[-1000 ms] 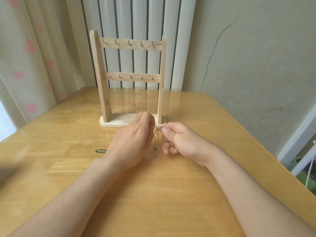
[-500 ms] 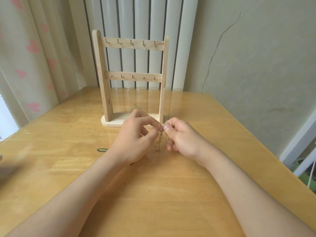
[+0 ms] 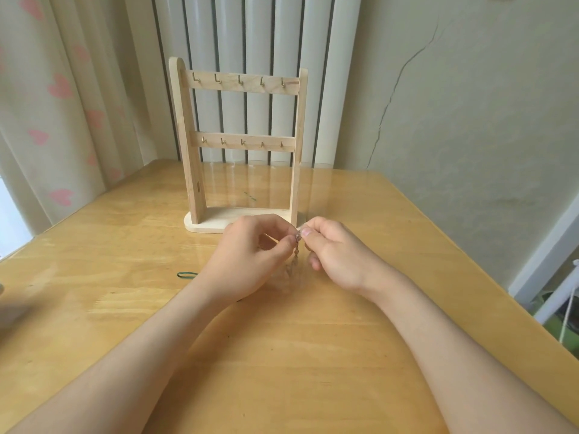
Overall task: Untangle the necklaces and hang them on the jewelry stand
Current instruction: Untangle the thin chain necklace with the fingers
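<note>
On the wooden table [image 3: 94, 277] a small green loop [image 3: 187, 275] lies just left of the left hand [image 3: 250, 261], whose thumb and forefinger pinch one side of the tangled necklaces [image 3: 297, 244]. The tangle is held just above the tabletop, in front of the base of the upright jewelry stand [image 3: 247, 142], with its fine chains dangling between the two hands. The right hand [image 3: 338, 255] pinches the other side between thumb and forefinger, its remaining fingers curled, and a cracked wall [image 3: 438, 120] rises further right.
</note>
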Motion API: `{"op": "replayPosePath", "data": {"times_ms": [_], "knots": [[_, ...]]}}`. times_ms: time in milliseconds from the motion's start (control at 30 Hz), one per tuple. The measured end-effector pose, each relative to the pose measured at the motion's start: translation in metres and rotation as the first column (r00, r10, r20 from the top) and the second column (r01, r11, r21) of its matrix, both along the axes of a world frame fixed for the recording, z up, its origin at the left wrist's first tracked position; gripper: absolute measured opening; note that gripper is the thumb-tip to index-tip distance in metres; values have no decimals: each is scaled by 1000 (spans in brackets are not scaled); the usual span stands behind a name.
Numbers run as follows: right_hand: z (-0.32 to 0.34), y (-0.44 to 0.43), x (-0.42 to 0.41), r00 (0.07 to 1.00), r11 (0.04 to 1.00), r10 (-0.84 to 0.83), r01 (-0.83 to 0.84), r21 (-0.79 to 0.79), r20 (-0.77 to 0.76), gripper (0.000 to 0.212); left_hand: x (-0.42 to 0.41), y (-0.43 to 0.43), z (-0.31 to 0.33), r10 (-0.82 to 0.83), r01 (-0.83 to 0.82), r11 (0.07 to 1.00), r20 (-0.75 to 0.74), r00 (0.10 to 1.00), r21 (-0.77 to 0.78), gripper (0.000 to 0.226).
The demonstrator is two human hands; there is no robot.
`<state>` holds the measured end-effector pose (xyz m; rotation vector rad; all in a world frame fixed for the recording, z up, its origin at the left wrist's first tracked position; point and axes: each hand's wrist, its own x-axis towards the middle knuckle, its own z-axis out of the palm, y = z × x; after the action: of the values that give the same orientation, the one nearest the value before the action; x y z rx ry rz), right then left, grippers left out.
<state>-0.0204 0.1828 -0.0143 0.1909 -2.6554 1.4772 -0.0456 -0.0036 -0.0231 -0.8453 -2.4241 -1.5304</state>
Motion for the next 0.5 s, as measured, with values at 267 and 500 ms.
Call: {"op": "replayPosePath", "data": {"times_ms": [267, 500], "knots": [[0, -2, 0, 989, 999, -20, 25, 33, -146, 24, 1, -2, 2, 19, -27, 994, 76, 997, 103, 13], [0, -1, -1, 975, 991, -97, 76, -108, -198, 16, -2, -4, -1, 82, -90, 989, 71, 994, 114, 10]]}}
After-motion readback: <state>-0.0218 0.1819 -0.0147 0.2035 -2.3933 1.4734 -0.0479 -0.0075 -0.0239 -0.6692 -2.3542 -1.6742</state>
